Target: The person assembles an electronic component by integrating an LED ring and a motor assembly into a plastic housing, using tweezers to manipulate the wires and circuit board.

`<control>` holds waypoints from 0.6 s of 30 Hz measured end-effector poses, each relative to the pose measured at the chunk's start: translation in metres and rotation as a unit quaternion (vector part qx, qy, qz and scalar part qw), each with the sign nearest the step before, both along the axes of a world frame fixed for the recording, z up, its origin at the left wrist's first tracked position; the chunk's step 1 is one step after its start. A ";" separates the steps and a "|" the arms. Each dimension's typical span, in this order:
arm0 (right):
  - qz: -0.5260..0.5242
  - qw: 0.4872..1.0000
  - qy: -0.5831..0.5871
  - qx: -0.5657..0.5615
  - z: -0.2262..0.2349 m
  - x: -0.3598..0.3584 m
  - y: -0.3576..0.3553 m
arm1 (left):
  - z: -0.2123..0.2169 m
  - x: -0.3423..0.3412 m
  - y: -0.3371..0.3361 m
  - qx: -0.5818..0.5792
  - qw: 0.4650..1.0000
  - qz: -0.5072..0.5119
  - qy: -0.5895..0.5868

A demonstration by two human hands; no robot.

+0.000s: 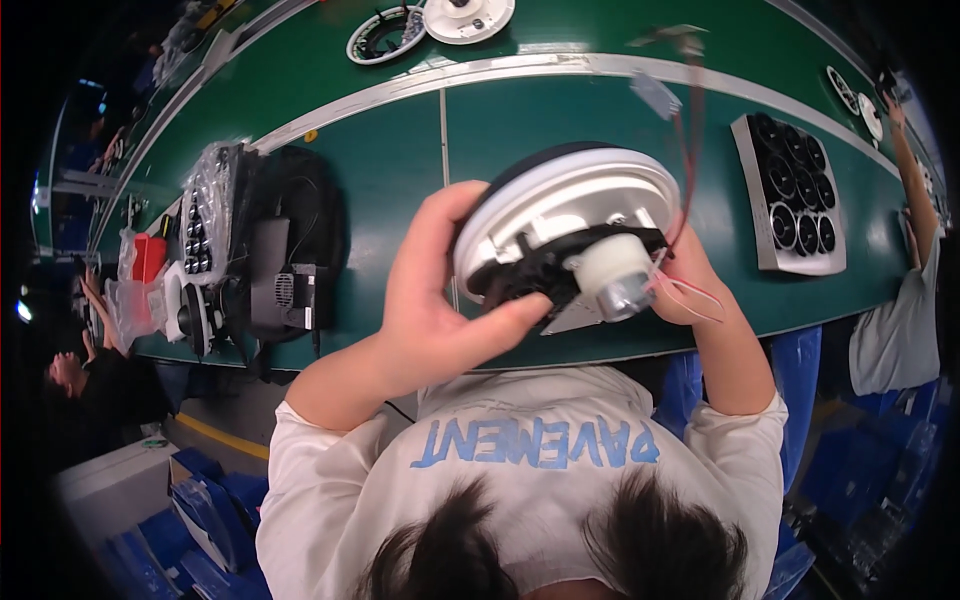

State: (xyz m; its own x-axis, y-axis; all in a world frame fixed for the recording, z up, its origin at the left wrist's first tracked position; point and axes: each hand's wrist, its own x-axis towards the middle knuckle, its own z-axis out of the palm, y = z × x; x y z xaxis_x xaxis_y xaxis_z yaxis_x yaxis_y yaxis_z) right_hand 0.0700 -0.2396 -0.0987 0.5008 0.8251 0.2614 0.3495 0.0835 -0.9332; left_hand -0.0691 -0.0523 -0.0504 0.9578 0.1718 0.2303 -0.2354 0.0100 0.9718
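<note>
round housing (560,208), motor (622,296) facing wearer (530,510), long axis seemingly rising rightward, hands (428,300) gripping it

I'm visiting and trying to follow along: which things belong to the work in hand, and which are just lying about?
In hand:
round silver device, between the left hand and right hand
white-and-silver cylinder on it
thin wires

Apparently just lying about:
black bag
red container
silver panel with black rings
white disc

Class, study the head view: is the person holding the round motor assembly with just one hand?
No: the left hand grips the round motor assembly at its left side, and the right hand holds its right side.
</note>
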 end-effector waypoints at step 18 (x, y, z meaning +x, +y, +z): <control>0.035 0.988 0.134 -0.061 -0.038 0.062 0.027 | -0.040 0.271 0.052 0.664 0.656 0.254 -0.252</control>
